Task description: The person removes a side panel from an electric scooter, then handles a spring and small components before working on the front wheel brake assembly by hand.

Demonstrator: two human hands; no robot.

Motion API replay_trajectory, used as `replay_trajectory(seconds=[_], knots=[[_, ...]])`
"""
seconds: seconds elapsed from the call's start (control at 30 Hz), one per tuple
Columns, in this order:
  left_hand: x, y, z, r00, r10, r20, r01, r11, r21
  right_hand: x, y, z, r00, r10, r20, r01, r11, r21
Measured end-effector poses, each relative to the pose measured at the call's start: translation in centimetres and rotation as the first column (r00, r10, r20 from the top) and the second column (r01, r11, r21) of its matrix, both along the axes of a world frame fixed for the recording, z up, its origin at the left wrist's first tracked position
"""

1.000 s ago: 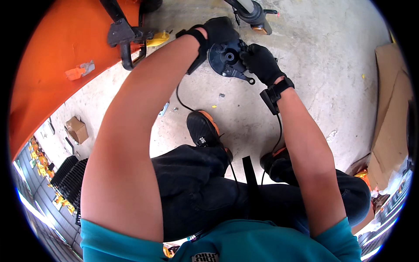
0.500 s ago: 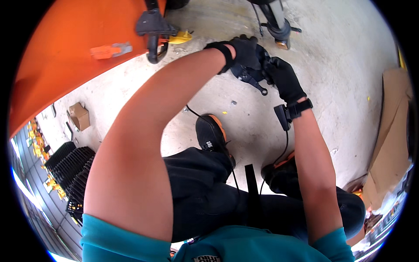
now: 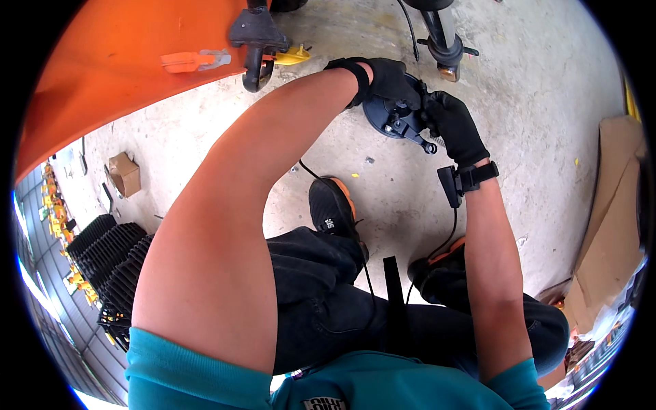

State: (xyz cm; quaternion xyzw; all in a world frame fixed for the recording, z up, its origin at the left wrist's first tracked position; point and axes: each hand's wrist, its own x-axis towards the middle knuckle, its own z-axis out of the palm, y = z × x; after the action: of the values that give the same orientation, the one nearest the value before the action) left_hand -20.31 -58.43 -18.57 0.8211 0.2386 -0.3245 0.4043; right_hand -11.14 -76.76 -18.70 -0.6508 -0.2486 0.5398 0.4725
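Observation:
A black round brake plate (image 3: 380,115) with a short lever arm (image 3: 418,140) is held between my gloved hands, above the concrete floor. The lever's ringed end points toward me and to the right. My left hand (image 3: 394,83) is closed over its upper side with curled fingers, hiding part of its face. At the plate's right edge my right hand (image 3: 454,126) is closed too, its fingertips pinched by the lever. Whether they hold a smaller piece there is hidden. A small coil spring (image 3: 438,141) shows beside the lever's end.
Beyond my hands stands a dark fork-like leg (image 3: 443,44) with a cross pin. An orange body panel (image 3: 137,75) and a black bracket (image 3: 257,44) are at the far left. Stacked black crates (image 3: 113,256), a small carton (image 3: 124,174) and cardboard (image 3: 605,225) lie around. Cables run from my wrists.
My hands and the brake plate have shifted slightly right. The plate has turned so that more of its face and lever shows. The surroundings have shifted a little in view.

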Motion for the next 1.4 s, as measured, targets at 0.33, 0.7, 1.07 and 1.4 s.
replay_trajectory(seconds=[0.33, 0.7, 1.07, 1.4], knots=[[-0.9, 1.8, 2.4, 0.862, -0.391, 0.322, 0.339, 0.918, 0.206, 0.1, 0.3, 0.9, 0.952, 0.126, 0.278, -0.08, 0.982, -0.169], [-0.6, 3.8, -3.0, 0.93, -0.229, 0.287, 0.166, 0.959, 0.228, -0.4, 0.2, 2.4, 0.998, 0.067, 0.001, -0.066, 0.983, -0.172], [0.1, 4.1, -4.9, 0.847, -0.363, 0.39, 0.232, 0.91, 0.343, 0.5, -1.1, 1.1, 0.939, -0.086, -0.333, 0.041, 0.989, -0.141], [-0.1, 4.4, -5.4, 0.734, -0.457, 0.503, 0.215, 0.858, 0.465, 0.6, -0.5, 1.1, 0.883, 0.143, 0.447, -0.102, 0.988, -0.115]])
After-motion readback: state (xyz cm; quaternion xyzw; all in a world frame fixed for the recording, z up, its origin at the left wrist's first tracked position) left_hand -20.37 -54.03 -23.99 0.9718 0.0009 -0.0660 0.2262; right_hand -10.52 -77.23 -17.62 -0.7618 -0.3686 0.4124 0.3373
